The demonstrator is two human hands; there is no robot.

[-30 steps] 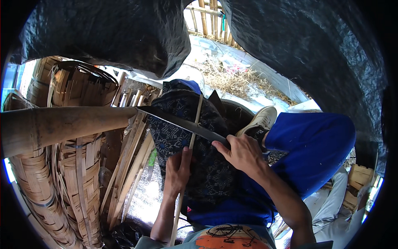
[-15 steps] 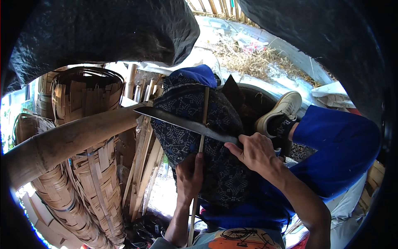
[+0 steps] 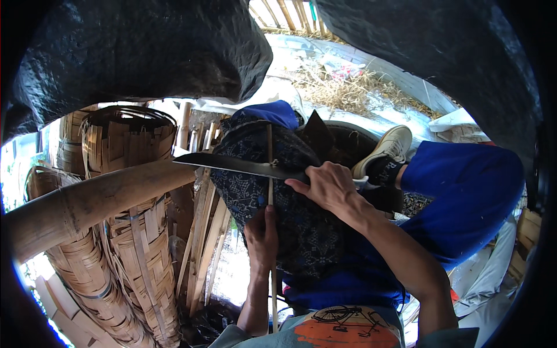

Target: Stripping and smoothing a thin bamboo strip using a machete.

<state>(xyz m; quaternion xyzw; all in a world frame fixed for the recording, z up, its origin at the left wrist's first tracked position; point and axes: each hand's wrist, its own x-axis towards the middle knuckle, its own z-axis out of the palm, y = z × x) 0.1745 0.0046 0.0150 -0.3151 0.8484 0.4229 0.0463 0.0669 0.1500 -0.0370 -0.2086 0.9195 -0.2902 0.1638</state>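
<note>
My right hand [image 3: 332, 184] is closed round the handle of a long machete [image 3: 232, 164], whose dark blade points left. The blade lies across a thin bamboo strip [image 3: 270, 191], with a small curl of shaving where they meet. Below the blade, my left hand [image 3: 261, 236] pinches the strip, thumb along it. The strip runs lengthwise over a dark patterned cloth [image 3: 301, 232] draped on my leg, its lower end reaching toward my shirt. The machete's handle is mostly hidden in my fist.
A thick bamboo pole [image 3: 104, 200] crosses at the left, its end near the blade tip. Tall woven bamboo baskets [image 3: 139, 261] and split bamboo pieces [image 3: 206, 249] stand around it. Dark sheeting [image 3: 151, 52] hangs overhead. Dry straw [image 3: 342, 90] lies beyond my shoe [image 3: 387, 148].
My right hand and the machete have shifted left, and the blade lies more level. A curl of shaving now shows at the blade. My left hand still pinches the strip.
</note>
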